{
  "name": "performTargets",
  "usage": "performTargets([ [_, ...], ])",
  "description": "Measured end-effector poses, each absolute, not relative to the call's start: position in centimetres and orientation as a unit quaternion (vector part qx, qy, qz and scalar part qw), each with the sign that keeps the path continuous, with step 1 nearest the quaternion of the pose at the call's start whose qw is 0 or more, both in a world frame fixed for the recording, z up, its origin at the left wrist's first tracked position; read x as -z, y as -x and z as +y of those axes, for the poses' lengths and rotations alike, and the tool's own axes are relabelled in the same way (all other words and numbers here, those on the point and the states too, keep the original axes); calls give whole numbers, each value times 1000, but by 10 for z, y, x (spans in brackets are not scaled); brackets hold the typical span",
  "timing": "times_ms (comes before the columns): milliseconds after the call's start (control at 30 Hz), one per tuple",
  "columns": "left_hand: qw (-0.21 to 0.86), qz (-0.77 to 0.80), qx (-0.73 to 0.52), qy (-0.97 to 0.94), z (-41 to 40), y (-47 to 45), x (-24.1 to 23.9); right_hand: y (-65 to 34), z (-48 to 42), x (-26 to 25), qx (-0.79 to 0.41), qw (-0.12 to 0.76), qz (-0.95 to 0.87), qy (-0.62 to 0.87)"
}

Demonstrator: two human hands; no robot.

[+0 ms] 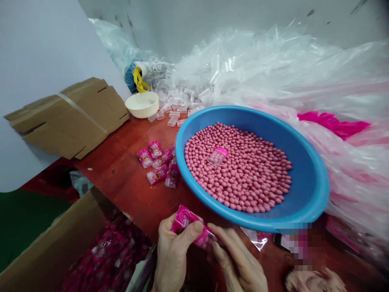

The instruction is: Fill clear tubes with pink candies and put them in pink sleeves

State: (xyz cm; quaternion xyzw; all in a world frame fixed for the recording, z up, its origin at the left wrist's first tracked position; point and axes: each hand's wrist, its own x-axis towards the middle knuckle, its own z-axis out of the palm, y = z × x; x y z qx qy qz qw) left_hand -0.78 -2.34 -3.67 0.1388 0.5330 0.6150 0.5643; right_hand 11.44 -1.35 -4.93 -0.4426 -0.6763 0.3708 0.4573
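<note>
Both my hands meet at the table's near edge on one small pink packet [189, 225]. My left hand [172, 253] pinches its left end with thumb over fingers. My right hand [238, 259] grips its right end with fingers pressed together. Just beyond them sits a big blue basin [310, 162] filled with pink candy balls [243, 170], and a small clear vial with a pink cap [217, 156] lies on top of the balls. Several filled pink packets [159, 164] lie on the red table [127, 182] left of the basin.
An open cardboard box [75, 247] with many pink packets stands at lower left. A flattened cardboard box [69, 117] leans at the left. A white bowl [142, 104], loose clear vials [179, 107] and heaps of clear plastic bags [273, 69] fill the back and right.
</note>
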Motion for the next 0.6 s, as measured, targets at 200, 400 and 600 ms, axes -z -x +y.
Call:
performTargets([
  [200, 555, 518, -647, -65, -21, -2, 34, -102, -23, 51, -432, 505, -579, 472],
  [400, 559, 509, -654, 2, -18, -6, 35, -99, -23, 48, -459, 515, -526, 498],
  [600, 643, 433, -623, -107, -21, -5, 38, -102, -24, 48, -457, 524, -460, 553],
])
